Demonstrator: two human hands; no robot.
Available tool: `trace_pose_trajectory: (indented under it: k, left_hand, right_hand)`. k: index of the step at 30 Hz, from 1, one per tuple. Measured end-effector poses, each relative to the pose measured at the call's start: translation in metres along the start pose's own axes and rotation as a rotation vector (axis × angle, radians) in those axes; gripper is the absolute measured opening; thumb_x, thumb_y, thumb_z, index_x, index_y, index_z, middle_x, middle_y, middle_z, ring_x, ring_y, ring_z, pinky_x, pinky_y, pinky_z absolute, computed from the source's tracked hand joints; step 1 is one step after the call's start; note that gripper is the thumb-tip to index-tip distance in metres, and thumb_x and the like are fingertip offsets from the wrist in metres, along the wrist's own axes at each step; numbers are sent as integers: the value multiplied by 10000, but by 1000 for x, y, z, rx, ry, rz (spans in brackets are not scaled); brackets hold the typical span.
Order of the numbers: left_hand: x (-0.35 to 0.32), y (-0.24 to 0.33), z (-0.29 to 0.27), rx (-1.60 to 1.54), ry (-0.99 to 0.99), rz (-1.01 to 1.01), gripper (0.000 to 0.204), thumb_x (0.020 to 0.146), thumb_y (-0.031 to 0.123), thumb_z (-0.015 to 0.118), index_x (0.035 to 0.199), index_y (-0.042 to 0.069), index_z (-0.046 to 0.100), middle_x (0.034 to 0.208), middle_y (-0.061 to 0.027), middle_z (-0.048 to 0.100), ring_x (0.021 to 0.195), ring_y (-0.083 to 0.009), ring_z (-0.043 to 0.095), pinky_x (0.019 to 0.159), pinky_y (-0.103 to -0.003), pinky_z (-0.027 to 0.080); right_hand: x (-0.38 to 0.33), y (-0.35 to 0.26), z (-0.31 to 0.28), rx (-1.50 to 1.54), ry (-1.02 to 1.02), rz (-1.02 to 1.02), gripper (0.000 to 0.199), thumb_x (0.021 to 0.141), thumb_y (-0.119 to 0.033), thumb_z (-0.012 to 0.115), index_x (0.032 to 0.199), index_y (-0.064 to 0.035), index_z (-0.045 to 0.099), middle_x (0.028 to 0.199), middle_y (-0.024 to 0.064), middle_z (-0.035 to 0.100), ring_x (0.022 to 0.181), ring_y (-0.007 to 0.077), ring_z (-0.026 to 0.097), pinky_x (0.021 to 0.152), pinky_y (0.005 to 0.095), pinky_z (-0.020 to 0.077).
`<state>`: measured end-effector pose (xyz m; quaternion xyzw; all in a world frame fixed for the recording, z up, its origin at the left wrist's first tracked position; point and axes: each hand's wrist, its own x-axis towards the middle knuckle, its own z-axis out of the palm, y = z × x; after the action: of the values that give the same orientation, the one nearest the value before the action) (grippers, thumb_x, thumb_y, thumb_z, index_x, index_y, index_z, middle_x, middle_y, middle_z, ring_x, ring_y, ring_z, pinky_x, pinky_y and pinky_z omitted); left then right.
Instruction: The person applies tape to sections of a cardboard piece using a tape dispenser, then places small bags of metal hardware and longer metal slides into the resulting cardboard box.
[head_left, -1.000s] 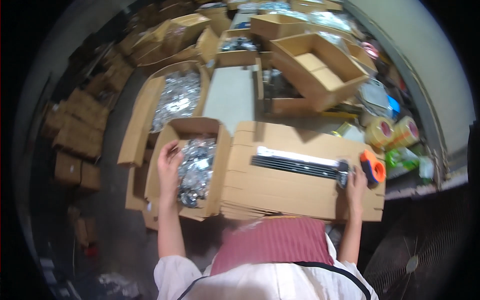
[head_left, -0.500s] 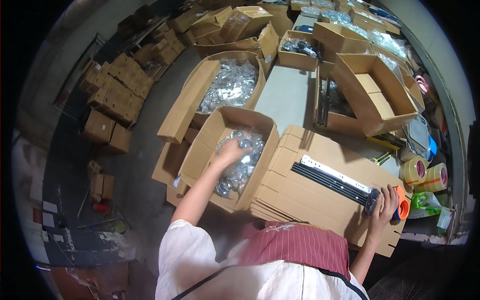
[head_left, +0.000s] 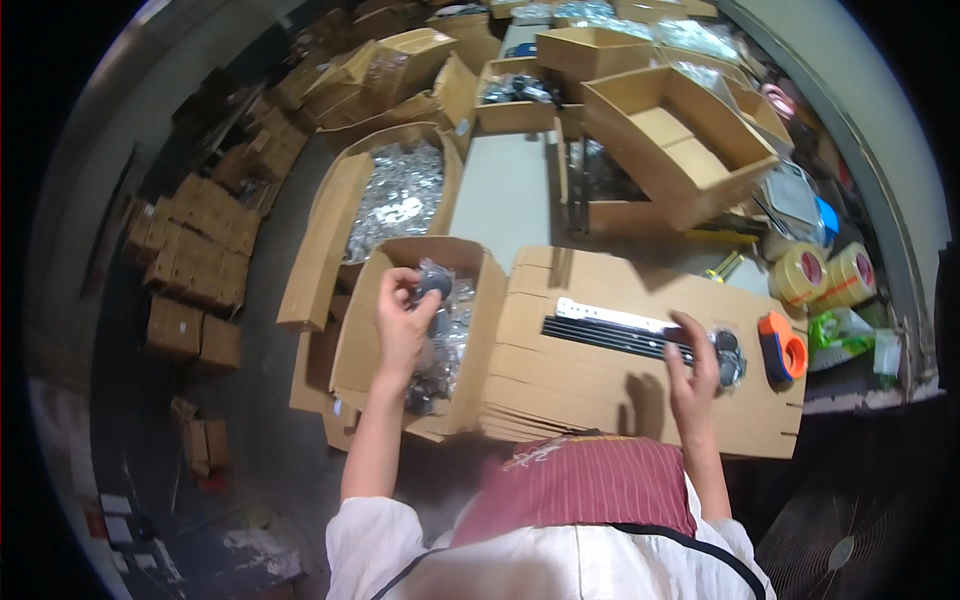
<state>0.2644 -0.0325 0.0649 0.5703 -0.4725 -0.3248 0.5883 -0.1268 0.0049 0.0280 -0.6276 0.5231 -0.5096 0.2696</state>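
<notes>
My left hand (head_left: 400,325) is closed on a small clear plastic bag of dark round parts (head_left: 434,282), held up over an open cardboard box (head_left: 355,375). More clear bags (head_left: 455,345) lie inside that box. To the right, my right hand (head_left: 697,375) hovers with fingers apart above a stack of flat cardboard (head_left: 560,400), holding nothing. Black bars (head_left: 610,338) and a white strip with holes (head_left: 612,314) lie side by side there, their right ends partly behind my fingers. Beside that hand rests another bag of dark round parts (head_left: 730,350).
An orange and blue tape dispenser (head_left: 783,347) stands on the cardboard's right end. Beyond it are rolls of clear tape (head_left: 800,272) and a green plastic bag (head_left: 845,338). A large carton of shiny packets (head_left: 400,200) stands far left; an open box (head_left: 690,130) leans at the back.
My left hand has come up from among the bags with one in its grasp. My right hand has let go of the bag by the bars and moved left. The whole view has shifted.
</notes>
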Motion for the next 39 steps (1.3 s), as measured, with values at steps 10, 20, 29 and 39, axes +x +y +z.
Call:
trace_pose_trajectory:
  k: [10,20,29,39]
  left_hand:
    - [-74,61,104,-225,-509,-147,491,881,-22,676,1318,15,455,1248,-191,639,1143,-229,644,1004,-350,536]
    - [-87,40,241,-372,-937,-282,586,877,29,716,1387,-3,429,1210,-163,661,1110,-200,644,990,-321,500]
    - [-87,28,348,-251,-1239,-327,441,880,51,681,1300,-32,575,1158,-115,694,1026,-151,655,920,-282,503]
    - [-76,-41,426,-81,-1388,-393,367,876,90,624,1221,-6,706,1083,-123,745,990,-209,697,911,-314,536]
  right_hand:
    - [2,37,-7,-891,-88,35,770,839,-335,764,1460,-18,435,1552,296,305,1411,474,328,1164,619,256]
    - [-30,114,-85,-645,350,42,557,751,-115,695,1288,-9,592,1141,191,650,1053,394,596,954,470,478]
    - [-73,123,-148,-573,575,134,488,780,-90,707,1245,21,609,1126,222,645,1052,421,598,954,481,480]
    - [-96,128,-147,-456,608,189,492,781,-103,739,1237,32,612,1148,229,653,1066,413,615,963,476,487]
